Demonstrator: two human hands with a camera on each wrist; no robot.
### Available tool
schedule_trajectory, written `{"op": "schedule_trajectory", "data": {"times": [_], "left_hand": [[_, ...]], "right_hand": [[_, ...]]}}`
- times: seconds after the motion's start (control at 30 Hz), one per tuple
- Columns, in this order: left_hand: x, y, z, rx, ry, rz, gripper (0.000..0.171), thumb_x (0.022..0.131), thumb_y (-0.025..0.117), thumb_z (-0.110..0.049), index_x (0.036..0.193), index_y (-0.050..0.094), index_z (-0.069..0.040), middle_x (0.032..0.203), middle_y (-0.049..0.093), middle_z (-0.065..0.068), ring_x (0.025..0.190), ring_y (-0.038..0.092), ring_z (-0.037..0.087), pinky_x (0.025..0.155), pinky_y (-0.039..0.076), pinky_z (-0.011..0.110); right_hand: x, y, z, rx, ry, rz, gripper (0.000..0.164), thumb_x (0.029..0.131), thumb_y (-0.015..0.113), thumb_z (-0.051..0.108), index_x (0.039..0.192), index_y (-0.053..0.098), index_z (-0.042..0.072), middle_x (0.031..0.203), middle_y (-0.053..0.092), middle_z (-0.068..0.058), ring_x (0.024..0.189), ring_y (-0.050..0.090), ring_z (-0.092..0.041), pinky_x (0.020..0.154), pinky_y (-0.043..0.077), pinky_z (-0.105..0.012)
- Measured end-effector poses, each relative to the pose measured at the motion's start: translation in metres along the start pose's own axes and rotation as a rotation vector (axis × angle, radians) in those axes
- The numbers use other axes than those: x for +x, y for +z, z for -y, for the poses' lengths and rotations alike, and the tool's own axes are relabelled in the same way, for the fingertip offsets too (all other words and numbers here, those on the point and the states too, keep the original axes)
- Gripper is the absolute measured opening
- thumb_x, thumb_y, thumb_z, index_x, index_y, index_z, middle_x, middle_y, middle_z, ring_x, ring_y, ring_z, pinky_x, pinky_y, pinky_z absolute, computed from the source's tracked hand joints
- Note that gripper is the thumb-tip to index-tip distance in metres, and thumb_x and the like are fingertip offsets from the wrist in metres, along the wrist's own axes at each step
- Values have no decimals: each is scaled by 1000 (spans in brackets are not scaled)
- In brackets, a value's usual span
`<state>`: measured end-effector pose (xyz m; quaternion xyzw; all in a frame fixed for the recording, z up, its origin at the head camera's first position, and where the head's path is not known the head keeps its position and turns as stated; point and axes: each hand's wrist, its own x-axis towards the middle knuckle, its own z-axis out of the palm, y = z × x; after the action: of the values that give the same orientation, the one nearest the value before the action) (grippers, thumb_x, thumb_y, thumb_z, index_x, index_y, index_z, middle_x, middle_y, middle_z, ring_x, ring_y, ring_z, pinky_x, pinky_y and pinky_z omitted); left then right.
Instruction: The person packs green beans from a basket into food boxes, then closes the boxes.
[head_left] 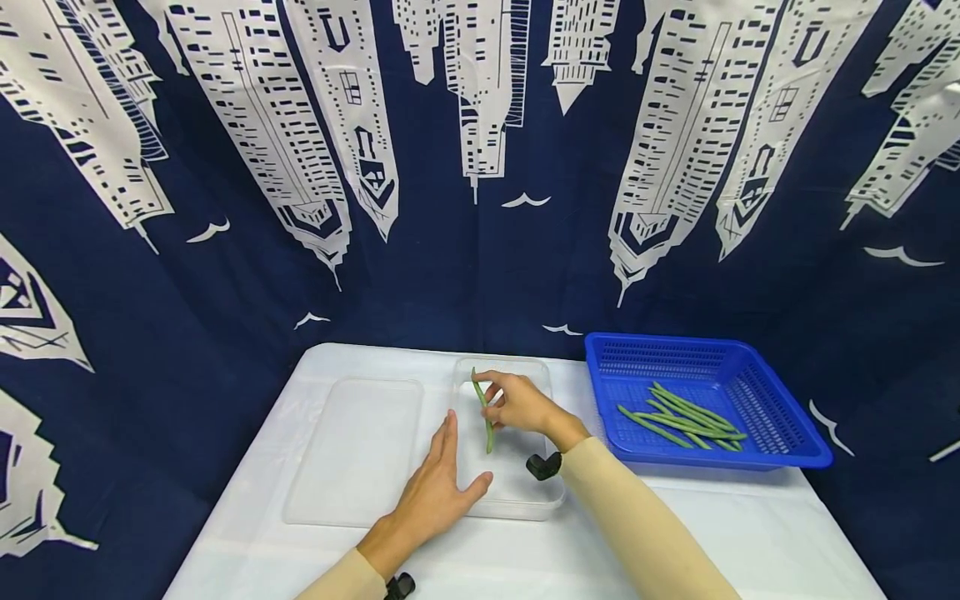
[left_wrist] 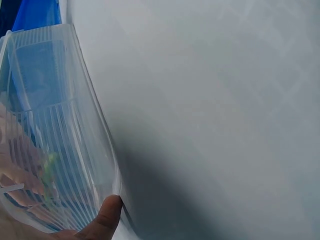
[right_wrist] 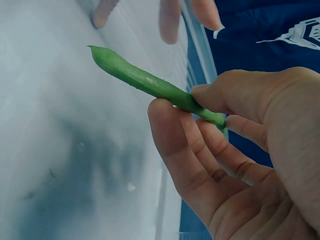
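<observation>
A single green bean [head_left: 489,435] is pinched between the thumb and fingers of my right hand [head_left: 519,403], over a clear plastic container [head_left: 517,508]. In the right wrist view the bean [right_wrist: 135,75] slants across the fingertips, its pointed end sticking out past them. My left hand [head_left: 433,498] is at the container's left side with its fingers straight and thumb spread. From the left wrist view, the thumb [left_wrist: 107,212] touches the clear container's rim. Through the ribbed wall, the right hand and the bean appear blurred.
To the right stands a blue plastic basket [head_left: 615,425] with several green beans [head_left: 682,417] lying in it. A flat translucent lid [head_left: 356,450] lies left of the container on the white-covered table [head_left: 247,533]. Behind hangs a dark blue cloth [head_left: 465,275] with printed buildings.
</observation>
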<state>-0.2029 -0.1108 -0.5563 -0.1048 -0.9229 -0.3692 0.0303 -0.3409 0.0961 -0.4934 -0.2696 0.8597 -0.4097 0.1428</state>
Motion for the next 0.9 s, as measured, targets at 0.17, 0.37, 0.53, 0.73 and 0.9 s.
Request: {"op": "schedule_trajectory", "data": {"times": [0.17, 0.37, 0.53, 0.73, 0.9], "left_hand": [[0, 1, -2, 10, 17, -5, 117, 107, 77, -57, 187, 12, -2, 192, 27, 26, 163, 55, 52, 121, 58, 68], [-2, 0, -3, 20, 35, -6, 117, 108, 77, -56, 186, 12, 0, 191, 28, 28, 162, 55, 53, 120, 59, 67], [-3, 0, -2, 21, 41, -10, 118, 108, 76, -60, 186, 12, 0, 190, 29, 28, 160, 57, 53, 117, 60, 68], [-1, 2, 1, 30, 37, -8, 116, 109, 75, -59, 187, 11, -1, 191, 27, 27, 161, 56, 52, 117, 60, 68], [-1, 1, 1, 26, 25, -3, 115, 109, 75, -57, 187, 11, -1, 192, 27, 27, 162, 55, 52, 118, 60, 68]], "right_hand": [[2, 6, -4, 0, 13, -3, 70, 103, 81, -4, 168, 57, -1, 125, 75, -22, 79, 83, -13, 72, 71, -31], [3, 12, -7, 16, 39, -9, 70, 102, 82, -4, 168, 59, 2, 125, 75, -20, 75, 81, -13, 73, 72, -33], [4, 16, -4, 12, 56, -2, 70, 103, 82, -3, 169, 59, 4, 127, 75, -20, 74, 81, -14, 75, 73, -35], [4, 19, -5, -11, 57, 4, 69, 106, 82, 2, 170, 57, 4, 129, 78, -19, 79, 85, -16, 81, 72, -34], [4, 18, -4, -33, 47, 4, 67, 106, 81, 4, 169, 57, 3, 130, 79, -19, 80, 85, -15, 82, 71, -33]]}}
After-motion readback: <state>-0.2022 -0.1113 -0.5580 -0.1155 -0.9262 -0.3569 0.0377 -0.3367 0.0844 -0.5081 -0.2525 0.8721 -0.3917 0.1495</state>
